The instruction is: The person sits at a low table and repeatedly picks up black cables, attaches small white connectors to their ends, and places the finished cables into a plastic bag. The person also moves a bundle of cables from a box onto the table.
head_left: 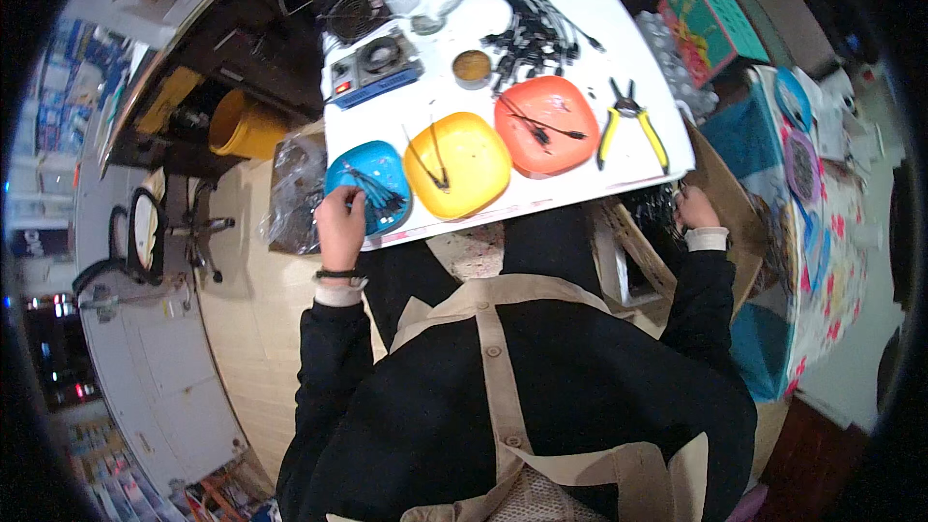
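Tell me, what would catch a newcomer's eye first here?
Along the near edge of the white tabletop, bright colours probably win: a blue rounded-square plastic bowl at left, then a matching yellow bowl, then an orange-red bowl. Right of them lie yellow-handled metal pliers, while thin black cables fan out farther back. The left hand is at the blue bowl.

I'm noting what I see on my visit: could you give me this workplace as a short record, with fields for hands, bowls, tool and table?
Left hand: at the blue bowl, beside dark cables; grip unclear
Right hand: inside the cardboard box; grip unclear
Other bowls: yellow bowl, then orange bowl to its right
Tool: pliers with yellow-and-black handles, spread open
Table: white table; black cable pile behind the bowls
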Action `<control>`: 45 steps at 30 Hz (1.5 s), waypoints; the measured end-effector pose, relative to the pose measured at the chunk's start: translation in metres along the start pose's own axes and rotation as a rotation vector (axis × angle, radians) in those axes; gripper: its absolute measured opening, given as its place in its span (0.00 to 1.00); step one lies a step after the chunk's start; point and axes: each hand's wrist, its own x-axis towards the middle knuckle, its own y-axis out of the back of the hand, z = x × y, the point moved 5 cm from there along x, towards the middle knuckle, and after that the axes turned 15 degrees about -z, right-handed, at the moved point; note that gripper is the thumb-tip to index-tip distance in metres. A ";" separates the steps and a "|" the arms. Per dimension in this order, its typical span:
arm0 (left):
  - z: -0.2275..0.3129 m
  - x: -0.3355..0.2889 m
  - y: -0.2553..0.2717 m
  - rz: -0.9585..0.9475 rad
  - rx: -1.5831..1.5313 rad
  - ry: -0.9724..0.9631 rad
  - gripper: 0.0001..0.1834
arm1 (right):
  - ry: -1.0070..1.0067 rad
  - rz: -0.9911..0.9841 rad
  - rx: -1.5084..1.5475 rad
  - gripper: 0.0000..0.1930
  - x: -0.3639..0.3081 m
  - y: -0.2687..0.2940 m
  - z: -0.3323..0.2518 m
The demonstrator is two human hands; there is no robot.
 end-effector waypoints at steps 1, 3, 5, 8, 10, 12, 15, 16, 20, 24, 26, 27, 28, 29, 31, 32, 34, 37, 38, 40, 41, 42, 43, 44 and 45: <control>0.001 0.004 0.001 0.012 0.026 0.012 0.09 | -0.024 -0.027 0.075 0.12 0.016 -0.018 0.008; 0.007 0.010 0.001 0.030 0.110 -0.008 0.09 | -0.068 -0.114 -0.014 0.12 0.043 -0.042 0.015; 0.008 0.016 -0.002 0.022 0.131 0.030 0.11 | 0.063 -0.008 -0.448 0.13 0.051 -0.046 0.011; 0.006 0.024 -0.006 0.052 0.216 0.089 0.13 | -0.098 0.164 -0.460 0.17 0.042 -0.026 0.021; 0.002 0.029 -0.007 0.056 0.239 0.133 0.15 | -0.081 0.290 -0.368 0.18 0.015 -0.002 0.019; -0.003 0.032 -0.007 0.053 0.182 0.156 0.15 | -0.067 0.333 -0.367 0.18 -0.021 0.020 0.008; -0.010 0.032 -0.007 0.063 0.041 0.223 0.14 | -0.175 0.437 -0.366 0.17 -0.071 0.045 -0.037; -0.013 0.031 -0.007 0.053 -0.015 0.267 0.14 | -0.139 0.497 -0.462 0.16 -0.089 0.049 -0.065; -0.013 0.032 -0.009 0.102 -0.016 0.294 0.15 | 0.191 0.419 -0.127 0.13 -0.124 0.027 -0.185; -0.010 0.037 -0.009 0.144 0.053 0.272 0.15 | 0.699 0.059 -0.081 0.11 -0.108 -0.060 -0.303; -0.012 0.039 -0.008 0.117 0.008 0.256 0.13 | 0.741 -0.039 -0.166 0.10 -0.081 -0.108 -0.345; -0.014 0.038 -0.007 0.104 -0.030 0.277 0.12 | 0.776 -0.073 -0.171 0.10 -0.070 -0.127 -0.361; -0.017 0.037 -0.006 0.090 -0.068 0.298 0.11 | 0.767 -0.032 -0.212 0.11 -0.059 -0.140 -0.372; -0.020 0.035 -0.004 0.077 -0.102 0.324 0.10 | 0.744 0.002 -0.256 0.12 -0.049 -0.150 -0.380; -0.019 0.028 0.003 0.186 -0.212 0.273 0.11 | 0.679 0.022 -0.297 0.13 -0.030 -0.165 -0.389; -0.018 0.025 0.007 0.216 -0.300 0.263 0.12 | 0.596 0.025 -0.332 0.14 -0.023 -0.172 -0.389; -0.016 0.018 0.009 0.188 -0.528 0.271 0.11 | 0.632 0.035 -0.288 0.13 -0.019 -0.180 -0.390; 0.007 0.010 0.022 0.299 -0.744 0.082 0.10 | 0.635 0.038 -0.300 0.12 -0.015 -0.190 -0.388; 0.015 0.008 0.025 0.269 -0.776 0.068 0.09 | 0.636 0.041 -0.303 0.11 -0.015 -0.192 -0.389; 0.035 0.002 0.025 0.242 -1.057 -0.018 0.08 | 0.679 0.075 -0.234 0.10 -0.021 -0.187 -0.393; 0.045 -0.001 0.027 0.223 -1.205 -0.100 0.08 | 0.722 0.107 -0.162 0.10 -0.028 -0.181 -0.395; 0.054 -0.003 0.030 0.089 -1.280 -0.139 0.06 | 0.691 0.109 -0.104 0.10 -0.034 -0.175 -0.396; 0.062 -0.006 0.029 0.112 -1.427 -0.159 0.05 | 0.803 0.099 -0.045 0.10 -0.046 -0.169 -0.401; 0.068 -0.010 0.029 0.066 -1.462 -0.154 0.05 | 0.839 0.059 0.000 0.09 -0.059 -0.160 -0.401; 0.075 -0.013 0.028 0.024 -1.500 -0.164 0.05 | 0.867 0.016 0.044 0.09 -0.073 -0.152 -0.401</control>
